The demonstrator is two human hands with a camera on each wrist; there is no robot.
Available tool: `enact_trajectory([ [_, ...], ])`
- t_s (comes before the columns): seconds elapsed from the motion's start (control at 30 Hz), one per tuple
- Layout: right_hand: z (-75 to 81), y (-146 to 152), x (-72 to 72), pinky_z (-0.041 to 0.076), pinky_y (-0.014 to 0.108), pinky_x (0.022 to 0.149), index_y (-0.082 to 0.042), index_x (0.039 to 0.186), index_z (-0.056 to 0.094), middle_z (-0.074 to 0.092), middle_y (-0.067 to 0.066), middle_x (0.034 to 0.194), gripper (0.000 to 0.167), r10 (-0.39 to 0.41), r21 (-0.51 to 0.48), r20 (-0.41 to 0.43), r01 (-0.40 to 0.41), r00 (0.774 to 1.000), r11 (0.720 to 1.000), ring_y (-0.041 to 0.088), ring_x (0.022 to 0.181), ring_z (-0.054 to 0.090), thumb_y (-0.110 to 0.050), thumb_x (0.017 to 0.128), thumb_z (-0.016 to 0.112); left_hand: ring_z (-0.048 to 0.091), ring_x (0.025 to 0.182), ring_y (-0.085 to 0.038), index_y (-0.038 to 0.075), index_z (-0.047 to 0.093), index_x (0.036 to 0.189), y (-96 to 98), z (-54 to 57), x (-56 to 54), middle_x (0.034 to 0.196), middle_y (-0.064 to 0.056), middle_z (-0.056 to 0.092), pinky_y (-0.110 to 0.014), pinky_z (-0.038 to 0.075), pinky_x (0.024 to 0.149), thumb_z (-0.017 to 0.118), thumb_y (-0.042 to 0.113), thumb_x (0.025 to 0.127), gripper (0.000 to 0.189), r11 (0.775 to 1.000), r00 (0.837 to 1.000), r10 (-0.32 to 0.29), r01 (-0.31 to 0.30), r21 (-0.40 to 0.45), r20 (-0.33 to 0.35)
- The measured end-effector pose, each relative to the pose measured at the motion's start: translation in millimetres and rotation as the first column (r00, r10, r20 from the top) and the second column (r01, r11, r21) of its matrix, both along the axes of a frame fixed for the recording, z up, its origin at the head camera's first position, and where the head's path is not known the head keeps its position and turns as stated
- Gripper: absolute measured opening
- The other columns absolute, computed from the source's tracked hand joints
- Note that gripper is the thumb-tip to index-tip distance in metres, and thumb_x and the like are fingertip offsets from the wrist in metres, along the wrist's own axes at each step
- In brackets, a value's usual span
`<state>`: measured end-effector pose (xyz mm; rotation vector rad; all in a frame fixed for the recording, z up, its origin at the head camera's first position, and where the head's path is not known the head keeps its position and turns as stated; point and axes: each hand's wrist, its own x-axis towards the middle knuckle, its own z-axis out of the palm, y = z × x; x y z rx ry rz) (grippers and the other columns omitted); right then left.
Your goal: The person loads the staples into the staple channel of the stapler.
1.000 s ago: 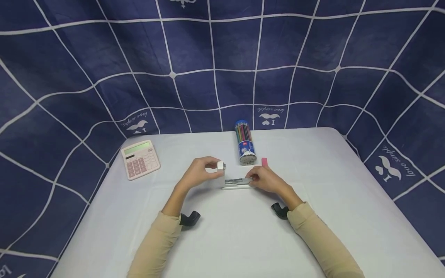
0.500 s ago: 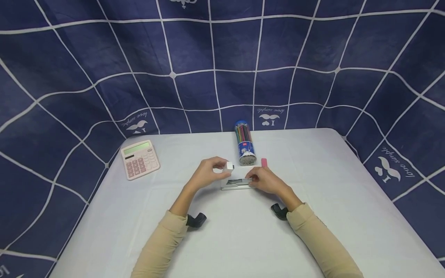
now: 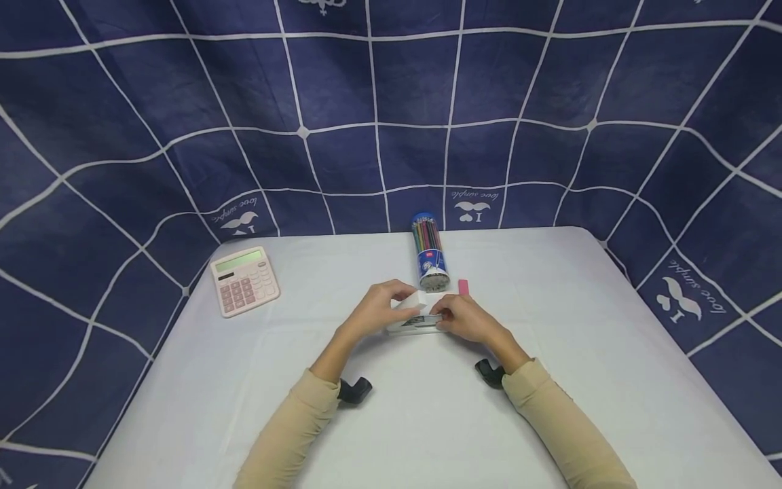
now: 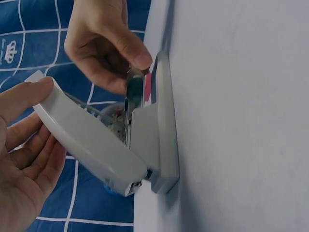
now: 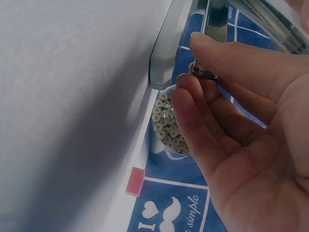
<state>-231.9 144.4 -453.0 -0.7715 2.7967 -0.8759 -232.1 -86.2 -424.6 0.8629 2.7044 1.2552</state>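
A white stapler (image 3: 417,299) stands on the table between the two hands, its top cover (image 4: 89,133) swung up at an angle from the base (image 4: 166,130). My left hand (image 3: 383,309) pinches the free end of that cover between thumb and fingers. At the other end my right hand (image 3: 469,319) pinches the front of the metal staple magazine (image 5: 217,21) between thumb and fingertips. The magazine lies along the base, beneath the raised cover. In the right wrist view a small dark metal tip (image 5: 203,72) shows between the fingers.
Just behind the stapler lies a clear tube of coloured pencils (image 3: 432,255) with a blue lid. A pink block (image 3: 463,287) is beyond the right hand. On the left lies a pink calculator (image 3: 246,282). A blue gridded cloth (image 3: 391,156) hangs behind the white table (image 3: 427,421).
My left hand has moved right, swinging the stapler's cover from nearly upright down toward the base. The right hand stays in place at the magazine's front.
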Motion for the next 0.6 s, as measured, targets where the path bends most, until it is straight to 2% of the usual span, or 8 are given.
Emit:
enact_trajectory([
  [0.1,0.5,2,0.0,0.049,0.023,0.068,-0.003,0.104,0.072,0.067,0.003,0.089,0.023,0.001,0.002,0.006,-0.001,1.0,1.0,0.01,0.076,0.054,-0.003,0.08,0.075,0.066,0.104,-0.023,0.006,0.067,0.12,9.2,-1.8,-0.7,0.112,-0.009,0.069,-0.036,0.055,0.094,0.073,0.028,0.086,0.041,0.999,1.0,-0.015,0.014,-0.036,-0.028],
  [0.23,0.4,2,-0.3,0.049,0.022,0.066,-0.003,0.103,0.071,0.066,0.002,0.086,0.023,0.003,0.002,0.004,-0.003,1.0,1.0,0.009,0.074,0.054,-0.004,0.08,0.075,0.066,0.101,-0.021,0.006,0.068,0.117,16.4,-4.0,-1.3,0.109,-0.007,0.07,-0.034,0.055,0.092,0.075,0.025,0.085,0.038,0.999,0.999,0.0,-0.002,-0.045,-0.043],
  [0.43,-1.5,4,-1.6,0.048,0.022,0.063,-0.004,0.091,0.069,0.063,0.0,0.078,0.016,-0.01,-0.001,0.01,0.01,1.0,1.0,0.008,0.068,0.052,-0.009,0.079,0.078,0.065,0.097,-0.02,0.007,0.07,0.113,26.2,-8.9,-1.7,0.107,-0.007,0.071,-0.033,0.055,0.088,0.076,0.021,0.083,0.034,0.998,0.999,0.015,-0.017,-0.055,-0.037],
  [0.6,-2.9,5,-4.1,0.049,0.022,0.064,-0.003,0.095,0.07,0.065,0.0,0.078,0.021,-0.021,-0.027,0.044,0.023,0.999,0.999,0.008,0.068,0.054,-0.01,0.078,0.079,0.064,0.098,-0.021,0.008,0.07,0.111,34.0,-11.6,-0.5,0.108,-0.008,0.071,-0.035,0.053,0.089,0.077,0.019,0.082,0.032,0.996,0.999,0.019,-0.022,-0.089,-0.029],
])
